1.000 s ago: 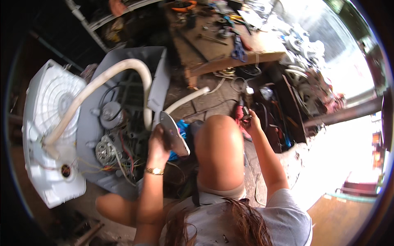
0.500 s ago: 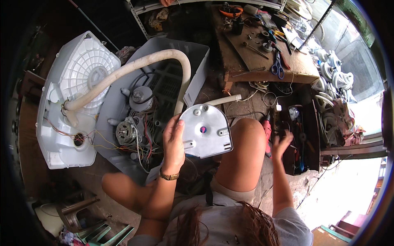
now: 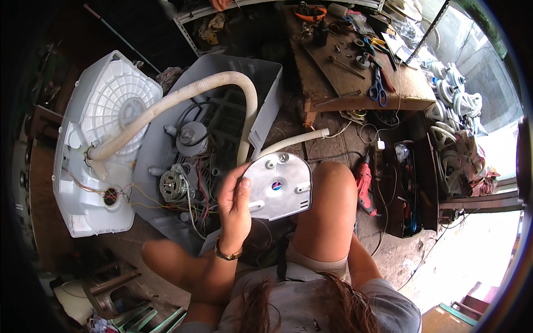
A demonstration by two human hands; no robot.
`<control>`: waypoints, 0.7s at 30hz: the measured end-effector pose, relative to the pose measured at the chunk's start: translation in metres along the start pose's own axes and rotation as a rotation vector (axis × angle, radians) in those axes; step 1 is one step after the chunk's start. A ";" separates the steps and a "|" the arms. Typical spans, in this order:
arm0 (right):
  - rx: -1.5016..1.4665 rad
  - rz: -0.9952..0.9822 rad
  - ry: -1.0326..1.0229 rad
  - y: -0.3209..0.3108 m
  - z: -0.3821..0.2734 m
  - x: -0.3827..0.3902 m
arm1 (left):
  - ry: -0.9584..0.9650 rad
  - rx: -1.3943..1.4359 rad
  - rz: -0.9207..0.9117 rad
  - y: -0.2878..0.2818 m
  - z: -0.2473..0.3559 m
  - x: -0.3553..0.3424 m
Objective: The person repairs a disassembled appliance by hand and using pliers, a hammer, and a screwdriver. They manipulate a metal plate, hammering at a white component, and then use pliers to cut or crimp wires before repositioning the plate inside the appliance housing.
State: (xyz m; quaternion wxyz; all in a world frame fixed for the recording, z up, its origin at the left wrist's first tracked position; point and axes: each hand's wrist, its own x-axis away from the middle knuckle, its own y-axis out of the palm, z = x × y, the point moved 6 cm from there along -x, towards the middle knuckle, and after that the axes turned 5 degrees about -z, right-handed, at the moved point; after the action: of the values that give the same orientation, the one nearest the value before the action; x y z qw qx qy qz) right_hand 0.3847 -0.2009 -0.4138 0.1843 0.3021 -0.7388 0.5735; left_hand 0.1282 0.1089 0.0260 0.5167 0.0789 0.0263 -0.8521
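A flat grey plastic cover (image 3: 277, 186), rounded along its top and squared below, is held up at the centre of the frame, above the bent knee (image 3: 327, 205) and just right of the opened washer base (image 3: 205, 150). It is gripped by the left hand (image 3: 236, 202) at its left edge, the thumb laid across the near face and the fingers curled behind; a watch (image 3: 227, 255) is worn at that wrist. The right hand is not seen: the right arm (image 3: 363, 266) runs down behind the knee and its end is hidden, so whether that hand is closed or loose cannot be told. The cover is judged light and fairly stiff, a thin moulded shell with raised bosses and a small hub in the middle; some flex and brittleness at the screw lugs are to be expected, so the rim is the safer place to grasp, with the lugs and hub left free. The smooth face may be slippery if oily. A motor (image 3: 173, 186) and loose wires (image 3: 191, 211) sit in the base left of the hand, with a pale hose (image 3: 183, 97) arched over them. A red drill (image 3: 363, 186) lies on the floor to the right of the knee
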 end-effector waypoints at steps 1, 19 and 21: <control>-0.014 -0.007 -0.024 0.002 0.001 -0.001 | -0.007 -0.002 0.004 -0.001 0.000 0.001; 0.069 0.468 -0.267 -0.044 -0.026 0.063 | -0.127 0.118 0.239 -0.091 -0.025 -0.014; 0.124 0.516 -0.342 -0.044 -0.031 0.063 | -0.162 0.116 0.248 -0.091 -0.025 -0.014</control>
State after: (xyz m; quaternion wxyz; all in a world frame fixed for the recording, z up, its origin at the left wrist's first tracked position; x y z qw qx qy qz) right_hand 0.3643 -0.1930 -0.3334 -0.1130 0.2074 -0.7749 0.5864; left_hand 0.0565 0.1664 0.0006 0.6128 0.0423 -0.0749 -0.7855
